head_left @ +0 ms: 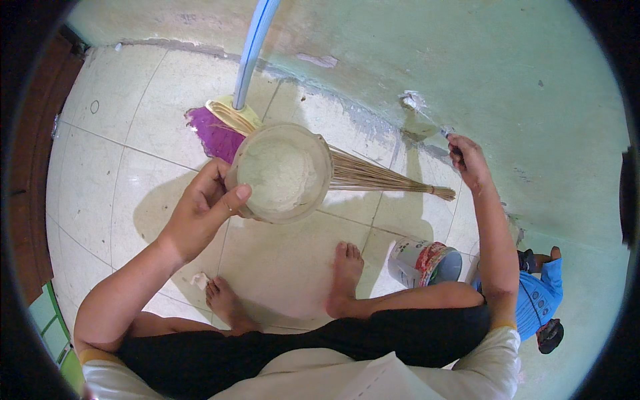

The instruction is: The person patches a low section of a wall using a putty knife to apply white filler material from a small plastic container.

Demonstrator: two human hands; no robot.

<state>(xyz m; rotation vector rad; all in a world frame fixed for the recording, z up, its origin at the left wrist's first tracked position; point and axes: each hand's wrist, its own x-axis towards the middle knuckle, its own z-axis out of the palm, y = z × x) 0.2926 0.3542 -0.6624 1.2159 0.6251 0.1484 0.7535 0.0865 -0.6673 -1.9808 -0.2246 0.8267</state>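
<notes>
In front of me my left hand grips the rim and side of a translucent plastic bowl, thumb on the near edge. Pale, powdery-looking paste coats the inside of the bowl. My right hand reaches out to the green wall, its fingers closed round the dark handle of a small putty knife. The knife's tip is at the wall's lower part, close to a white patch; most of the handle is hidden in the fist.
A stick broom and a purple-bristled broom with a blue handle lie beyond the bowl. A paint bucket is tipped beside my right leg. At right is a blue-clothed figure; brown wooden furniture lines the left.
</notes>
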